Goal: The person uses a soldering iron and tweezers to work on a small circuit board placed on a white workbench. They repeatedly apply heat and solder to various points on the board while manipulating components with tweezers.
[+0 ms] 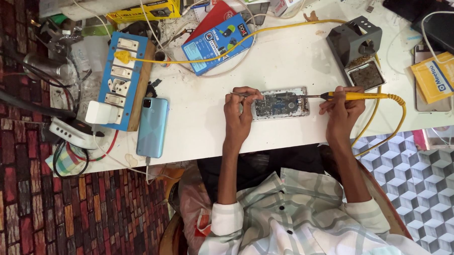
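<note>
An opened phone with its circuit board exposed lies on the white table between my hands. My left hand rests at the phone's left end and pinches thin metal tweezers that point toward the board. My right hand grips a yellow-handled soldering iron like a pen. Its metal tip reaches the phone's upper right edge. The iron's yellow cable loops down off the table's near edge.
A light blue phone lies at the left by a blue switch-and-socket board with a white charger. A dark soldering iron stand sits behind the right hand. A blue box, a yellow packet and cables crowd the far side.
</note>
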